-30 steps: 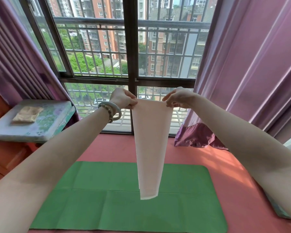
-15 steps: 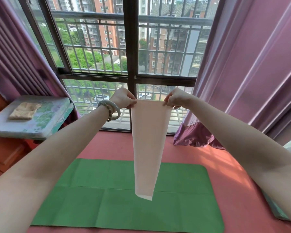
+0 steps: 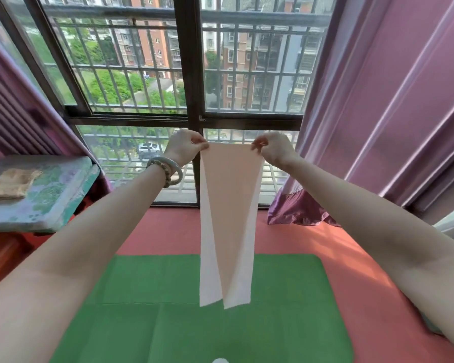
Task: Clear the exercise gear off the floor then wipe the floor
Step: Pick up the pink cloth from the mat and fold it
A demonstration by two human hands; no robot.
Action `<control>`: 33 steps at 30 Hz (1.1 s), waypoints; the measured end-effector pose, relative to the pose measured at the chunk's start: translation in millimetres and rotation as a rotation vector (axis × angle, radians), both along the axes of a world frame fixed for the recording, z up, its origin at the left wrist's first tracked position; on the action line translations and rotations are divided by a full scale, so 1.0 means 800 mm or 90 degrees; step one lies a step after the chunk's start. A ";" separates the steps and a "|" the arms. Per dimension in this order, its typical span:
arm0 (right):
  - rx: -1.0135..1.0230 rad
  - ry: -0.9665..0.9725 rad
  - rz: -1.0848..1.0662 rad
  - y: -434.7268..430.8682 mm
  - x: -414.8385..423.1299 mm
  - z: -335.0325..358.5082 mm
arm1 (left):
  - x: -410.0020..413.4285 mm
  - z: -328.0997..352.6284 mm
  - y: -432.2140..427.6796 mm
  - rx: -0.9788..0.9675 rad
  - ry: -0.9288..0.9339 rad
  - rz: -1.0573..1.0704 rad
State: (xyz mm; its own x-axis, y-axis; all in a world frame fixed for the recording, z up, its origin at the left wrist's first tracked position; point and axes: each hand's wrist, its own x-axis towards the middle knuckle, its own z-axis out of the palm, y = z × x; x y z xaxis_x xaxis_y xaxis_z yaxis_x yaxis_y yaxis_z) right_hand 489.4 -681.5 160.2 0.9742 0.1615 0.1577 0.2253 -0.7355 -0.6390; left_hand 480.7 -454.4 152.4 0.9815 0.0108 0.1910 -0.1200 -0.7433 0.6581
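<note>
Pale pink stretch band point(image 3: 228, 218) is held up at arm's length in front of the window point(image 3: 192, 74), with its top edge drawn flat between the two hands. One upper corner is pinched by the left hand point(image 3: 184, 146) and the other by the right hand point(image 3: 274, 148). On each hand the fingers point(image 3: 201, 145) are curled in against the thumb and closed on the band. The band is doubled. Two layers are seen hanging straight down and parting near the bottom into two loose ends, which show against the green mat point(image 3: 168, 323).

The mat is laid flat on the salmon-red floor point(image 3: 364, 284) below the arms. A pale bangle and a beaded bracelet point(image 3: 168, 170) are worn on the left wrist. At the left, a folded beige cloth point(image 3: 11, 183) is set on a floral cushion point(image 3: 53, 195). Purple curtains point(image 3: 391, 100) are drawn back at both sides of the barred window. A small white shape point(image 3: 220, 360) at the bottom edge cannot be made out.
</note>
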 end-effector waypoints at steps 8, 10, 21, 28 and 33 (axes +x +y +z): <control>-0.014 -0.062 -0.050 0.008 0.055 0.030 | 0.069 0.019 0.014 0.028 -0.070 -0.048; -0.009 -0.064 -0.052 0.008 0.059 0.033 | 0.073 0.021 0.014 0.039 -0.077 -0.059; 0.006 -0.006 -0.033 0.004 0.035 0.007 | 0.047 -0.013 0.023 0.040 -0.059 -0.090; -0.044 0.120 0.035 0.000 -0.018 -0.064 | -0.024 -0.087 0.031 0.043 0.061 -0.119; -0.083 0.232 0.107 -0.010 -0.081 -0.130 | -0.108 -0.153 0.026 0.025 0.193 -0.141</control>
